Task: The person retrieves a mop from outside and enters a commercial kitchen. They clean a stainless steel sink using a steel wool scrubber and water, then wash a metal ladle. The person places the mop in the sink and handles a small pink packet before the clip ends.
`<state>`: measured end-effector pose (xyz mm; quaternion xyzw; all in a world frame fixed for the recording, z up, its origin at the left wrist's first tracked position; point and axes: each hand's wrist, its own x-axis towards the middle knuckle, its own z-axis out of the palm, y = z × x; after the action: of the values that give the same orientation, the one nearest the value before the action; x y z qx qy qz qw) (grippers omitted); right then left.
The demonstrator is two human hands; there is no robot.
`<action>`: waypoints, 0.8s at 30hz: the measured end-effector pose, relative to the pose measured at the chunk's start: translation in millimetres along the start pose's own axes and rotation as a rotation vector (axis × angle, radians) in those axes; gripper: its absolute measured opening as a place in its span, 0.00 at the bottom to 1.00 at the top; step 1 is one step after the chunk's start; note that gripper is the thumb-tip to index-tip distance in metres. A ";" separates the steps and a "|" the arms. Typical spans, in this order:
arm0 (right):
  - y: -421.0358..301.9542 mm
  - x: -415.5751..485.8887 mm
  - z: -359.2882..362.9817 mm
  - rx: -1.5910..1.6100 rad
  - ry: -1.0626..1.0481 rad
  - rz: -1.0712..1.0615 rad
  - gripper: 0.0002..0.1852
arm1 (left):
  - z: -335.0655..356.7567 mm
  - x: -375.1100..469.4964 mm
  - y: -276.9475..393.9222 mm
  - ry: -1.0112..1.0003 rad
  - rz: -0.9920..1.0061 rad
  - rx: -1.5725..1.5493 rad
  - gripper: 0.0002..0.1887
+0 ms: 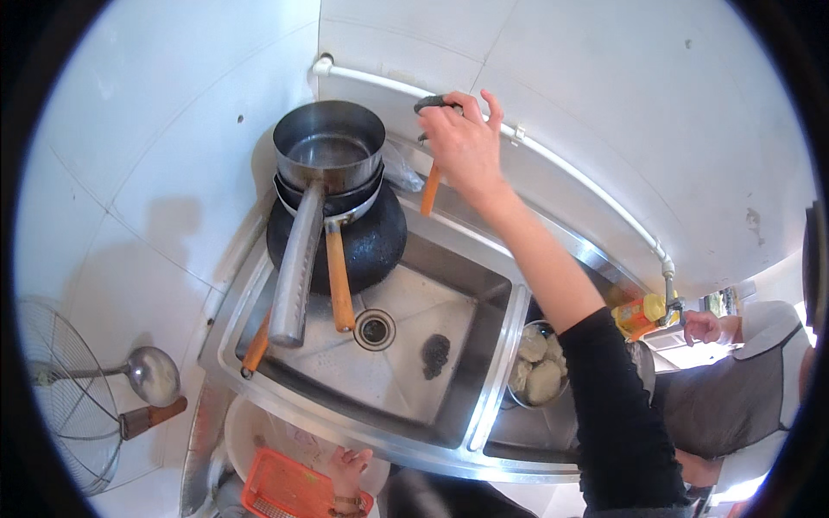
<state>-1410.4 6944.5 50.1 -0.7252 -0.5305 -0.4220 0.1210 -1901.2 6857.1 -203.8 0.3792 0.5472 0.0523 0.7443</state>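
Observation:
My right hand (466, 142) is raised at the wall pipe, its fingers closed round a dark object (430, 103) that they partly hide. Just below the hand shows an orange handle (429, 191); whether it joins the dark object is unclear. Low in the picture, my left hand (350, 467) has its fingers apart over a red plastic basket (291, 485). Stacked saucepans (330, 142) rest on a black wok (382, 239) at the sink's back left corner, handles pointing towards me. A dark scouring pad (436, 356) lies in the steel sink basin (401, 401).
A bowl of pale lumps (543, 382) stands in the right basin. A wire strainer (71, 401) and a ladle (153, 375) are at the left wall. A white pipe (583, 168) runs along the back. A co-worker's hand (703, 327) is near the tap and a yellow bottle (638, 317).

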 end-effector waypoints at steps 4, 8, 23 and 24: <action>35.4 -2.4 -0.7 0.230 -0.053 -0.109 0.12 | 1.0 -2.7 3.1 -0.007 -0.037 -0.034 0.23; 60.3 -7.5 -7.7 0.452 -0.079 -0.205 0.17 | 0.8 -5.0 3.1 0.015 -0.038 -0.063 0.21; -73.4 -206.9 69.6 1.738 -0.072 2.363 0.08 | 1.1 -4.9 6.7 -0.013 -0.045 -0.065 0.21; -83.9 -218.8 87.8 1.798 -0.025 2.390 0.08 | 1.5 -5.6 7.9 -0.018 -0.047 -0.078 0.21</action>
<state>-1458.7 6887.4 -188.7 -0.4080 0.2841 0.3887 0.7757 -1899.5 6859.2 -194.3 0.3373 0.5469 0.0526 0.7644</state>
